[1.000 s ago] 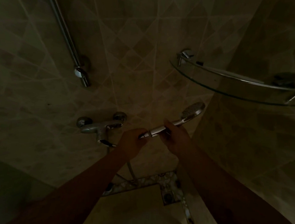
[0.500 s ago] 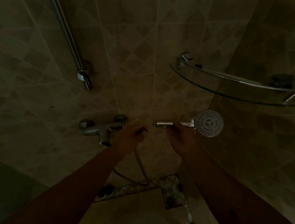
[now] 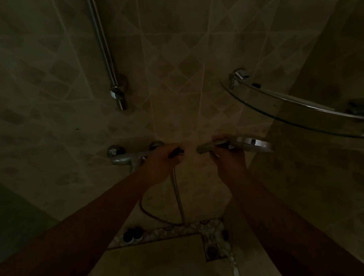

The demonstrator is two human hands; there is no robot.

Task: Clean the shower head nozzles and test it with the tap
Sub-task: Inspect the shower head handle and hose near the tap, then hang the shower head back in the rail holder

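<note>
Seemingly at the step of freeing the head for cleaning: hose (image 3: 177, 197) end pinched in the left hand (image 3: 163, 160), just apart from the handle. Right hand (image 3: 228, 155) curled round the shower head (image 3: 251, 144) handle, below the glass shelf (image 3: 282, 113). Next, probably turning the nozzles into view. Chrome, edge-on; nozzles unseen in the gloom. Tap (image 3: 127, 157) just left.
</note>
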